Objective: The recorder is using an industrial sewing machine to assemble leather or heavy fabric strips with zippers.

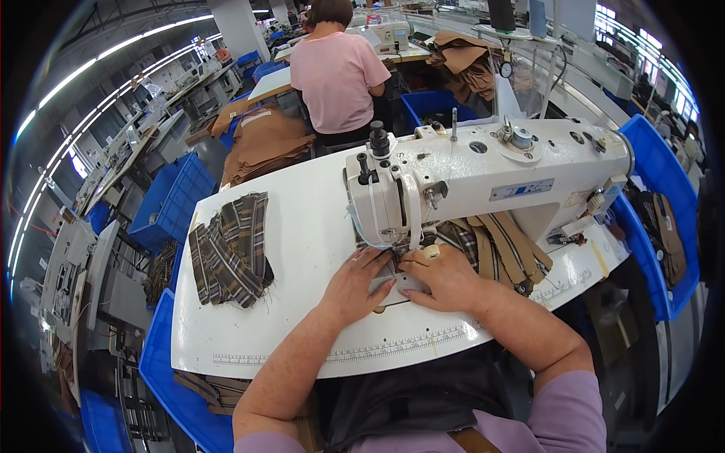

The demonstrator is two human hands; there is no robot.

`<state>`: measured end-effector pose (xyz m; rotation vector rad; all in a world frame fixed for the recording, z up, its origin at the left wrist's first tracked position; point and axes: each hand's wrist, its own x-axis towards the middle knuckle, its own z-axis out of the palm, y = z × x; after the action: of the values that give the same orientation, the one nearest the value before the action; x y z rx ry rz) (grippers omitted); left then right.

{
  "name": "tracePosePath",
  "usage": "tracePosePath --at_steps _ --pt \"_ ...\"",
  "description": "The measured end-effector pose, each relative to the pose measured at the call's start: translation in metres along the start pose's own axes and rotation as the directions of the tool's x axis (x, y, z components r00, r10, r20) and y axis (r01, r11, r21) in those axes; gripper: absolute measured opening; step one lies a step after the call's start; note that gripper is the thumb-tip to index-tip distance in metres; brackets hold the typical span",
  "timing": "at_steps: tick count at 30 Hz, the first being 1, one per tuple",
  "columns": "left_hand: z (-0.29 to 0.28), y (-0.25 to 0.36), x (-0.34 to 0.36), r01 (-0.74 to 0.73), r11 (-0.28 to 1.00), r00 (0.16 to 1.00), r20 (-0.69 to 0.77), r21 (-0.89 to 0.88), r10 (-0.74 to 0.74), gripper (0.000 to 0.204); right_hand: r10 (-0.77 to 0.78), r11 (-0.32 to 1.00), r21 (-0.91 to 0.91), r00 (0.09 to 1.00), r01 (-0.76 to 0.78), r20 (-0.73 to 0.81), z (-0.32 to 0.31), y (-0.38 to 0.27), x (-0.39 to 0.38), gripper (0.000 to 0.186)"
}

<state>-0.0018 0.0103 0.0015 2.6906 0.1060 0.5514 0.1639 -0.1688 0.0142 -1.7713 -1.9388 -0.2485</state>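
Pressing down in front of the white sewing machine (472, 170), the 2 hands are meeting close to the needle area. The left hand (353, 285) is lying palm down and partly spread, its thumb pointing toward the other hand. The right hand (445, 278) is lying palm down too, fingers loosely bent, a pale yellowish band (431, 251) showing on 1 finger. The fingertips are hiding most of the work, so I cannot tell whether either hand is pinching cloth. A dark strip of cloth (360, 238) seems to be showing beneath the machine head, beside the left fingertips. Plaid pieces (232, 251) are lying well to the left on the white table (298, 264); tan striped pieces (502, 249) are spreading beyond the right hand.

Feeding well is probably calling for light, even pressure from both hands, steering rather than pulling, and aligning edges ahead of the needle. Fingertips are resting near it, so leaving a safe gap is mattering most.
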Motion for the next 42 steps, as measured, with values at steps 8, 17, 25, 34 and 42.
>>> tracePosePath --at_steps 8,17,25,34,42 --pt "-0.004 0.006 -0.001 0.023 0.975 1.000 -0.025 0.220 -0.018 0.065 -0.019 0.999 0.038 1.000 0.020 -0.018 -0.001 0.004 0.002 0.039" --pt "-0.035 -0.012 -0.030 0.651 0.728 0.759 -0.178 0.216 -0.626 0.073 -0.026 0.998 0.061 0.999 0.029 -0.042 0.005 0.008 -0.006 0.033" --pt "-0.079 0.012 -0.122 0.538 0.826 0.842 -0.058 0.170 -0.536 0.037 0.009 0.997 0.081 0.994 0.000 -0.111 0.011 0.013 -0.010 0.026" --pt "-0.035 0.036 -0.096 0.044 0.961 0.999 0.019 -0.272 -0.040 0.016 -0.010 0.985 0.167 0.992 0.030 -0.122 0.015 0.014 -0.007 0.023" --pt "-0.009 0.032 -0.027 0.094 0.952 0.980 0.193 -0.291 -0.037 0.072 -0.078 0.988 0.129 0.994 0.087 -0.073 0.012 0.013 -0.008 0.033"
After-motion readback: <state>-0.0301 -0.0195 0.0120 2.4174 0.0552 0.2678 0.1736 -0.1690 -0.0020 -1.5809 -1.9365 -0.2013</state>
